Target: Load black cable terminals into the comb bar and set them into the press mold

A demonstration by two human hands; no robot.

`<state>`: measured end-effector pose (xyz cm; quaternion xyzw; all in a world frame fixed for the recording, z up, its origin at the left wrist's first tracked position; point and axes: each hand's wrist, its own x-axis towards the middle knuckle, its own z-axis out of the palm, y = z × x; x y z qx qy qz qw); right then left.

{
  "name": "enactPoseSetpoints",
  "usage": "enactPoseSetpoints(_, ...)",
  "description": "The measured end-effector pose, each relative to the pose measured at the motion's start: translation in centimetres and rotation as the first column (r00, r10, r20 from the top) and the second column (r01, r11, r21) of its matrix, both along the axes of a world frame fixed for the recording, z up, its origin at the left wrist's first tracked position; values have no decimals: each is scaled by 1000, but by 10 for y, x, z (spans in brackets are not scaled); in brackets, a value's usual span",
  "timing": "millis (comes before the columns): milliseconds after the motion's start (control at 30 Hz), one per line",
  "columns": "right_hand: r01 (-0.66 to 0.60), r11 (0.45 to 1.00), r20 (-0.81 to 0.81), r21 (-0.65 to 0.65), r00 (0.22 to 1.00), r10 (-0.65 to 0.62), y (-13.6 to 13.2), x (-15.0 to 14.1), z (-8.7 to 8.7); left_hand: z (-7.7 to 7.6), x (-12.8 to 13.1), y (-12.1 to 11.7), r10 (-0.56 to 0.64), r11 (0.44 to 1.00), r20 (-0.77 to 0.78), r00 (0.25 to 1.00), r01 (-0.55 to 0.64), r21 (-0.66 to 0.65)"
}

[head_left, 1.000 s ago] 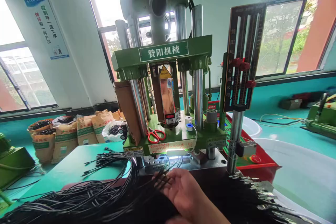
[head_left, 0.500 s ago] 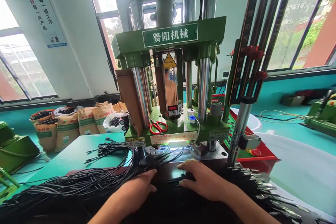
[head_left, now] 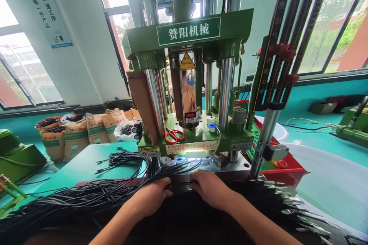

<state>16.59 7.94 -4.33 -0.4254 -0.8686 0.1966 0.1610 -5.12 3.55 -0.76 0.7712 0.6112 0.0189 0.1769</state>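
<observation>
In front of the green press point(head_left: 186, 145), my left hand point(head_left: 153, 196) is closed beside a bundle of black cables point(head_left: 109, 195). Its fingers are curled together, and what they hold, if anything, is hidden. A short gap away, my right hand point(head_left: 209, 187) pinches thin black cables, whose ends poke out to the left of its fingertips. More cables run from the left across the front of the press, into the lit metal mould area point(head_left: 198, 164) behind my hands. Dark shadow covers the surface below both hands.
Red-handled scissors point(head_left: 174, 136) lie on the press bed. Cables with metallic connectors point(head_left: 296, 210) spread at the right. A green table point(head_left: 86, 160) carries more cable ends. An upright slotted control post point(head_left: 266, 138) and a red tray point(head_left: 290, 166) stand right. A person appears reflected behind the press columns.
Both hands have gone from spread fingers to closed ones. My right hand has moved slightly up and left, and now pinches thin cables. The view has shifted a little.
</observation>
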Motion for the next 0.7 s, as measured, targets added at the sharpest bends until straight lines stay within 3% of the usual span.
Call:
enactPoseSetpoints(300,-54,998,71,-31,996,56,5,4,-2,-7,2,9,15,994,-31,999,-18,-107)
enactPoseSetpoints(700,-57,998,91,8,994,56,8,1,-6,1,-2,0,-115,993,1,993,115,-41)
